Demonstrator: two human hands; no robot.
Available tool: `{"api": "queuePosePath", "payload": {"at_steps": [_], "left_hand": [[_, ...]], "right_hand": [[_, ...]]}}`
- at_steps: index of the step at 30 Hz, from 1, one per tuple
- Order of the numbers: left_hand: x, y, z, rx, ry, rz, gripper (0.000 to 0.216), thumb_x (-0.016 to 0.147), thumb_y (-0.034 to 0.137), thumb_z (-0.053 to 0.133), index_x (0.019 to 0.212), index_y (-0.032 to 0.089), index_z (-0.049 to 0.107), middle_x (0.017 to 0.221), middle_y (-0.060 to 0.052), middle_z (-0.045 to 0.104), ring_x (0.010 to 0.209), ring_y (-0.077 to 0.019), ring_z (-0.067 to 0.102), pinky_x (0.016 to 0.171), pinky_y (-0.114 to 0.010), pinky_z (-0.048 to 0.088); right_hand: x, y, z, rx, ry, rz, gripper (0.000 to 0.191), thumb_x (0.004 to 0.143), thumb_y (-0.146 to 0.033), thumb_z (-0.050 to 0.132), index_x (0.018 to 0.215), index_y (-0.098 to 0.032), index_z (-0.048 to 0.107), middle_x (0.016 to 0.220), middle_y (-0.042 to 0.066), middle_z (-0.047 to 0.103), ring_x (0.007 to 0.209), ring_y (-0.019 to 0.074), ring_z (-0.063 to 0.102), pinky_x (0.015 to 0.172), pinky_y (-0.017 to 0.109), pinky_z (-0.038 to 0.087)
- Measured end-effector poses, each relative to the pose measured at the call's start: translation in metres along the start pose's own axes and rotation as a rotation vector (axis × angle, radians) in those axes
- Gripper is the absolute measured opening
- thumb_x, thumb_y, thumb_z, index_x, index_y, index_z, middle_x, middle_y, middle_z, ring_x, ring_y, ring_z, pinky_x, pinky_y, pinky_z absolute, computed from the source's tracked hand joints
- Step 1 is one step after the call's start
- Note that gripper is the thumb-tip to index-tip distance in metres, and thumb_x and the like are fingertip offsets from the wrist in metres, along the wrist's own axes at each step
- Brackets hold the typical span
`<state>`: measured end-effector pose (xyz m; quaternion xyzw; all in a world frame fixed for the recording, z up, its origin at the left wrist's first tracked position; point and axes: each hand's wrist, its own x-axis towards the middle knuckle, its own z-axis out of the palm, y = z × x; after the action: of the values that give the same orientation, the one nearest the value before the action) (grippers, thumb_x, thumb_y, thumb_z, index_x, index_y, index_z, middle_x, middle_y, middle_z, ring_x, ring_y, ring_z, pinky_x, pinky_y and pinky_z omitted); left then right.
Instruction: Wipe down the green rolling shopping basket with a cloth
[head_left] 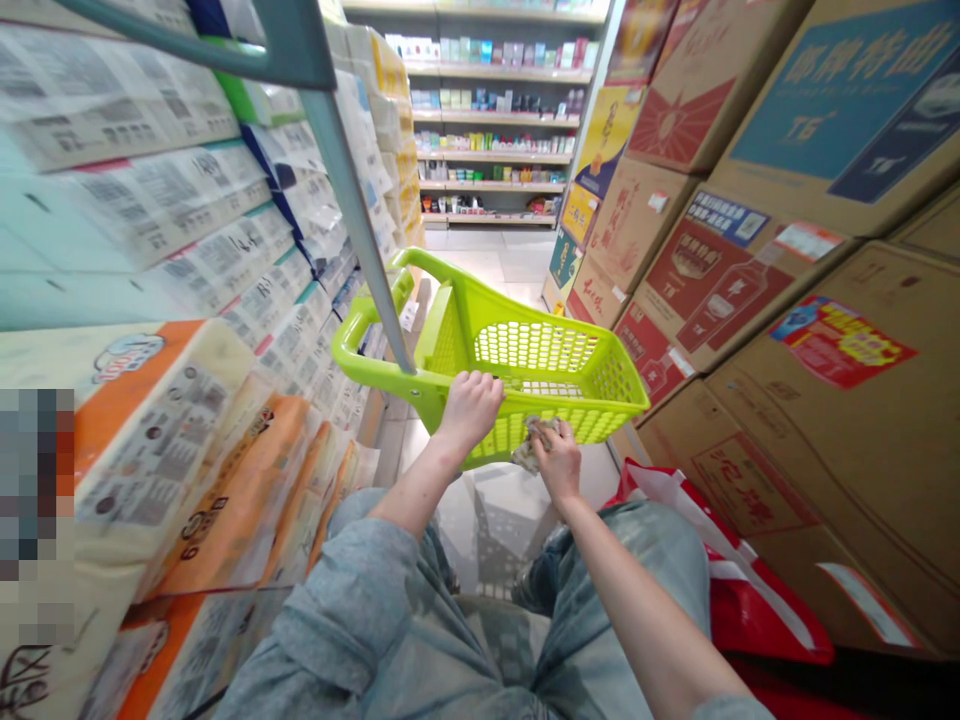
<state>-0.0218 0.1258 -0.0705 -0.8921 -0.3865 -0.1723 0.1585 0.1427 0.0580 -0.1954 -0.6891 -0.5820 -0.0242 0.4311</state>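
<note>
A lime-green plastic shopping basket (630, 372) with perforated sides stands in front of my knees, its grey pull handle (358, 215) rising up to the left. My left hand (472, 408) is closed over the basket's near rim. With my right hand (556, 452) I press a crumpled, dirty-looking cloth (529, 448) against the outside of the near wall. Part of the cloth is hidden under the fingers. Inside, the basket shows no goods.
Stacked cardboard cartons (810, 420) line the right side, with a red bag (757, 590) at their foot. Packs of tissue paper (202, 480) pile up on the left. Shelves of small goods (495, 130) stand at the far end of the tiled aisle (510, 262).
</note>
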Motion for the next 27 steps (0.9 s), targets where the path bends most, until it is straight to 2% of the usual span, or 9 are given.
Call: {"api": "queuePosePath", "payload": {"at_steps": [6, 13, 19, 24, 27], "left_hand": [[0.0, 0.001, -0.001, -0.005, -0.008, -0.012, 0.023, 0.091, 0.025, 0.037, 0.084, 0.015, 0.057, 0.08, -0.01, 0.058, 0.081, -0.0245, 0.051, 0.071, -0.038, 0.029], [0.001, 0.0, -0.001, -0.037, -0.012, -0.023, 0.021, 0.091, 0.024, 0.039, 0.084, 0.015, 0.058, 0.081, -0.011, 0.059, 0.082, -0.0246, 0.051, 0.072, -0.038, 0.029], [0.0, -0.001, -0.002, -0.025, -0.02, 0.001, 0.022, 0.091, 0.025, 0.038, 0.086, 0.015, 0.057, 0.081, -0.01, 0.059, 0.08, -0.0243, 0.051, 0.07, -0.037, 0.029], [0.0, -0.002, -0.001, -0.021, -0.01, -0.003, 0.021, 0.091, 0.024, 0.038, 0.085, 0.015, 0.057, 0.08, -0.01, 0.058, 0.08, -0.0242, 0.051, 0.07, -0.037, 0.029], [0.0, -0.002, -0.001, -0.017, -0.009, -0.003, 0.023, 0.092, 0.025, 0.037, 0.085, 0.015, 0.057, 0.08, -0.01, 0.058, 0.08, -0.0239, 0.05, 0.07, -0.037, 0.029]], "right_hand": [[0.006, -0.014, 0.014, -0.066, 0.016, 0.037, 0.032, 0.089, -0.03, 0.042, 0.098, -0.016, 0.069, 0.1, 0.014, 0.054, 0.093, 0.0231, 0.053, 0.084, 0.036, 0.044], [0.004, -0.017, 0.002, -0.005, -0.09, -0.057, 0.027, 0.086, -0.027, 0.046, 0.098, -0.019, 0.069, 0.097, 0.01, 0.055, 0.088, 0.0202, 0.054, 0.079, 0.031, 0.045], [0.004, -0.032, 0.016, -0.075, -0.019, -0.065, 0.03, 0.089, -0.026, 0.042, 0.1, -0.016, 0.068, 0.096, 0.013, 0.053, 0.091, 0.0221, 0.052, 0.081, 0.035, 0.044], [0.001, -0.021, 0.018, -0.119, -0.1, -0.17, 0.029, 0.088, -0.024, 0.045, 0.107, -0.022, 0.067, 0.101, 0.011, 0.054, 0.091, 0.0205, 0.052, 0.082, 0.034, 0.045], [-0.008, -0.005, 0.013, -0.153, -0.165, -0.195, 0.027, 0.087, -0.023, 0.047, 0.104, -0.023, 0.068, 0.106, 0.01, 0.055, 0.093, 0.0201, 0.052, 0.082, 0.033, 0.046]]}}
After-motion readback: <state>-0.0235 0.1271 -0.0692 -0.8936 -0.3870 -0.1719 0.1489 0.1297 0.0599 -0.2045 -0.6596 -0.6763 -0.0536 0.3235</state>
